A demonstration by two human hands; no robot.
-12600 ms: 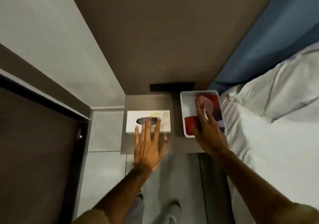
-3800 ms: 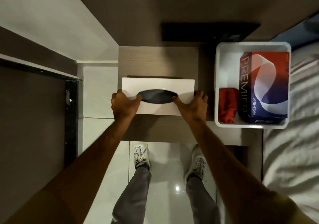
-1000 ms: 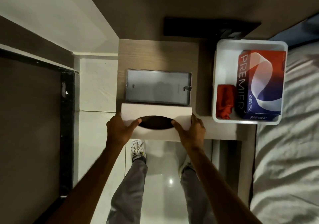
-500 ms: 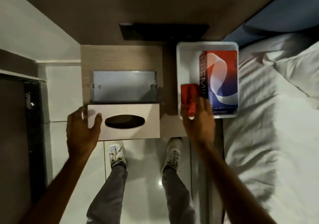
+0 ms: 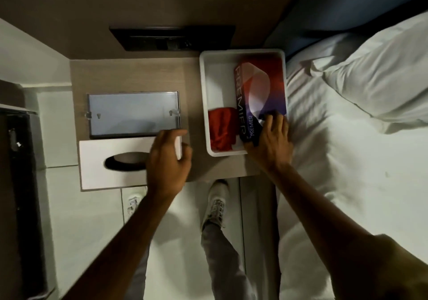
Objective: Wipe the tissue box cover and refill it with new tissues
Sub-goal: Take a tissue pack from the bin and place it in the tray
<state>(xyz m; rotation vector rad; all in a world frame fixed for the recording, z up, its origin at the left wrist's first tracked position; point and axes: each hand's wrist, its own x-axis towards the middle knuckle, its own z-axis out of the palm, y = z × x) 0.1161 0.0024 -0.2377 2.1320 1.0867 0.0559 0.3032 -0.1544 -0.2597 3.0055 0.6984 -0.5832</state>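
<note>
The right grip [image 5: 269, 137] closes on the near end of the tissue pack [image 5: 260, 91] in the white tray [image 5: 205, 96], beside a red cloth [image 5: 221, 130]. The left grip [image 5: 168, 161], fingers loosely spread, rests over the right end of the white cover [image 5: 111, 163], which lies at the bench's [image 5: 129, 75] near edge, just in front of the clear base [image 5: 133, 112].

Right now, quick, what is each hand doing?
Left hand: open, fingers spread over the right end of the cover; no clear grip.
Right hand: on the near end of the tissue pack in the tray; grip cannot be told.
</note>
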